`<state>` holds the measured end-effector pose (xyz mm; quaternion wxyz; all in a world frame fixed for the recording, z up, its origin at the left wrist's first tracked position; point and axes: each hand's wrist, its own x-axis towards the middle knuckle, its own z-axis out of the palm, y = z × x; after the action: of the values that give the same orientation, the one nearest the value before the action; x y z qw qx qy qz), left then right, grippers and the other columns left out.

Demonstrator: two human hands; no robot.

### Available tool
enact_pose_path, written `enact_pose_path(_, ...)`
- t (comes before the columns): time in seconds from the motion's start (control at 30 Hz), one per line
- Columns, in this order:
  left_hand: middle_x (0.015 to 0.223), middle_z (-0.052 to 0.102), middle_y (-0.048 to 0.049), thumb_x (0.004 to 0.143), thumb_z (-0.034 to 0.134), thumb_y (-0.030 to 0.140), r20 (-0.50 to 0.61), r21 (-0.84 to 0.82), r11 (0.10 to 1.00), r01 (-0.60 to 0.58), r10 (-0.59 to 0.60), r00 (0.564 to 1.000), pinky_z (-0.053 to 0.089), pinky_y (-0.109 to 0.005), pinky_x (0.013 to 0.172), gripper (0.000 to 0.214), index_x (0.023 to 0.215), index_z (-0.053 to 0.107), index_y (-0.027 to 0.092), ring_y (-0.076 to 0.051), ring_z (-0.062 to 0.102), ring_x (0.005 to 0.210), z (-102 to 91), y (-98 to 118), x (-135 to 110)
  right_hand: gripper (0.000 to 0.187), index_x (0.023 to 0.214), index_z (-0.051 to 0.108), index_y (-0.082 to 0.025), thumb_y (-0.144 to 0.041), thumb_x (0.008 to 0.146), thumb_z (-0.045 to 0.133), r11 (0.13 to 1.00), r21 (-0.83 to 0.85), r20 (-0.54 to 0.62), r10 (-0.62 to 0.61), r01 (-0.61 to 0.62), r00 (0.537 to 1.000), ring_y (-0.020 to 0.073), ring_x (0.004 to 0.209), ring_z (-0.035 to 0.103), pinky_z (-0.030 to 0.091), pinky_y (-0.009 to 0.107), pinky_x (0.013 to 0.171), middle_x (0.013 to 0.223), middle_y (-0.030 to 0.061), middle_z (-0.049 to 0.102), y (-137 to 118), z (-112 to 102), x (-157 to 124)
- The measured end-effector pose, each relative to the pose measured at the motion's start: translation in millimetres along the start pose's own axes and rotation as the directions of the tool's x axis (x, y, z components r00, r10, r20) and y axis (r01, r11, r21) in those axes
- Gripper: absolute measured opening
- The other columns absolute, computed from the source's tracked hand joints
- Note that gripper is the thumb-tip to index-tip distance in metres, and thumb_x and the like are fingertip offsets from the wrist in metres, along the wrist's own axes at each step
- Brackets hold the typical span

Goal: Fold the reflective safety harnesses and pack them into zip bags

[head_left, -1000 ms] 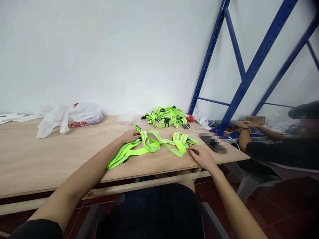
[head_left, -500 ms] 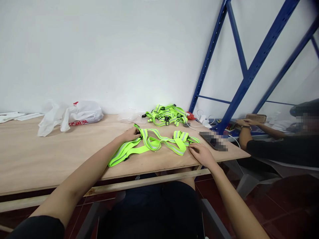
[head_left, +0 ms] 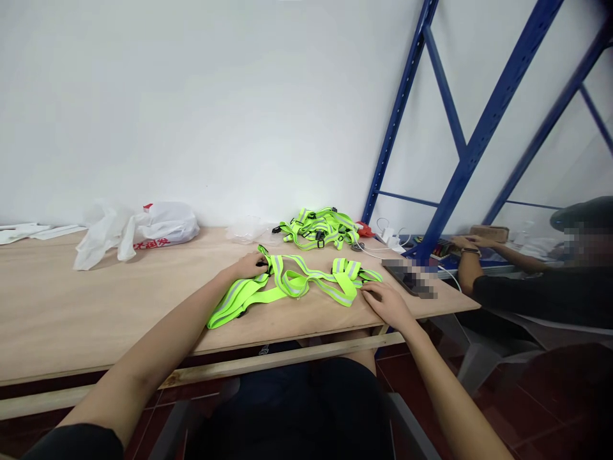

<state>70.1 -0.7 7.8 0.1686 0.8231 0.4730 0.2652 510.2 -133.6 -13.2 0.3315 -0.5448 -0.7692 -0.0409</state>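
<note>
A lime-yellow reflective strap vest point(head_left: 292, 284) with grey stripes and black buckles lies in loops on the wooden table before me. At its left part, my left hand point(head_left: 249, 265) is closed around the strap beside a black buckle; the fingertips are partly hidden. My right hand point(head_left: 387, 305) rests on the table at the vest's right end. Its fingers are stretched out and slightly apart, with the tips touching or very near the strap. Behind the vest sits a tangled pile of similar reflective straps point(head_left: 323, 228) with black buckles.
White plastic bags point(head_left: 165, 223) and flat white pieces point(head_left: 38, 231) lie along the wall at left. Clear plastic point(head_left: 251, 229) is near the pile. To the right are a dark, partly blurred device point(head_left: 405, 276), white cables, a blue rack post point(head_left: 462, 172) and a co-worker's arm point(head_left: 472, 268).
The view has tilted up a little, so the table sits slightly lower in the picture. Both hands and the vest keep nearly the same places.
</note>
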Motion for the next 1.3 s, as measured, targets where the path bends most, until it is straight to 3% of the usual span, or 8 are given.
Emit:
enact_pose_path(0.23,0.094,0.072,-0.0072,0.072,0.059,0.048,-0.006,-0.031,0.999,0.017,-0.017,1.0,0.055,-0.038,0.079,0.038,0.096,0.06,0.018,-0.027,0.068,0.086,-10.1,0.5,-4.7,0.025,0.09,0.075,-0.025,-0.036,0.089,0.052,1.0,-0.004,-0.009,-0.002,0.002,1.0,0.0287,0.104,0.068,0.052,0.047,0.094,0.104,0.0078,0.076,-0.3,0.4,0.7)
enact_pose_path(0.4,0.105,0.072,-0.0067,0.072,0.059,0.04,-0.068,-0.009,1.0,0.004,-0.005,0.998,0.053,-0.037,0.087,0.043,0.109,0.062,0.019,-0.027,0.068,0.095,-31.8,-4.5,-6.9,0.025,0.09,0.076,-0.025,-0.035,0.088,0.053,1.0,-0.015,-0.012,-0.014,0.014,1.0,0.0282,0.101,0.069,0.053,0.046,0.093,0.103,0.0078,0.077,-0.6,0.3,1.3)
enact_pose_path(0.57,0.098,0.073,-0.0073,0.069,0.058,0.031,-0.177,0.085,0.992,0.09,-0.074,0.981,0.051,-0.036,0.089,0.029,0.093,0.067,0.02,-0.027,0.068,0.094,-60.7,-22.4,-14.4,0.026,0.092,0.075,-0.024,-0.036,0.089,0.052,1.0,-0.018,0.006,-0.018,0.018,1.0,0.0281,0.103,0.068,0.052,0.047,0.095,0.105,0.008,0.076,-0.5,0.9,1.8)
enact_pose_path(0.67,0.103,0.073,-0.0094,0.071,0.057,0.028,-0.308,0.13,0.97,0.205,-0.157,0.939,0.05,-0.038,0.092,0.037,0.107,0.064,0.02,-0.028,0.067,0.099,-75.8,-33.5,-21.0,0.027,0.093,0.075,-0.024,-0.036,0.09,0.051,1.0,-0.021,0.008,-0.019,0.019,1.0,0.0284,0.104,0.067,0.051,0.047,0.096,0.105,0.0085,0.076,-0.2,1.9,1.9)
enact_pose_path(0.8,0.116,0.069,-0.0128,0.077,0.057,0.026,-0.481,0.14,0.912,0.385,-0.277,0.832,0.049,-0.041,0.094,0.051,0.127,0.053,0.02,-0.031,0.064,0.11,-90.5,-43.4,-29.9,0.026,0.092,0.075,-0.025,-0.035,0.09,0.051,0.999,-0.023,-0.002,-0.033,0.032,0.999,0.0283,0.103,0.068,0.051,0.047,0.095,0.104,0.0079,0.076,0.3,2.6,2.2)
enact_pose_path(1.07,0.113,0.069,-0.0195,0.077,0.062,0.026,-0.609,0.025,0.737,0.676,-0.525,0.594,0.05,-0.05,0.084,0.041,0.117,0.058,0.02,-0.042,0.063,0.109,-102.5,-59.5,-60.5,0.025,0.091,0.075,-0.025,-0.034,0.089,0.051,0.999,-0.032,-0.003,-0.04,0.04,0.999,0.0286,0.102,0.068,0.052,0.046,0.093,0.103,0.0078,0.076,0.0,2.3,2.6)
enact_pose_path(1.2,0.122,0.063,-0.0254,0.077,0.064,0.028,-0.632,0.007,0.724,0.69,-0.531,0.564,0.049,-0.055,0.085,0.047,0.122,0.056,0.015,-0.046,0.06,0.114,-112.7,-51.2,-63.1,0.026,0.092,0.074,-0.024,-0.034,0.09,0.051,0.998,-0.058,0.008,-0.038,0.038,0.999,0.0286,0.102,0.068,0.052,0.046,0.093,0.103,0.008,0.076,-0.4,1.7,2.4)
enact_pose_path(1.3,0.138,0.054,-0.0221,0.083,0.06,0.031,-0.663,0.047,0.78,0.624,-0.443,0.603,0.047,-0.053,0.095,0.05,0.131,0.052,0.017,-0.041,0.055,0.123,-126.2,-21.8,-51.2,0.025,0.092,0.074,-0.025,-0.035,0.09,0.051,0.995,-0.096,0.007,-0.038,0.039,0.999,0.029,0.101,0.068,0.052,0.046,0.091,0.103,0.0078,0.076,-3.6,-0.2,1.5)
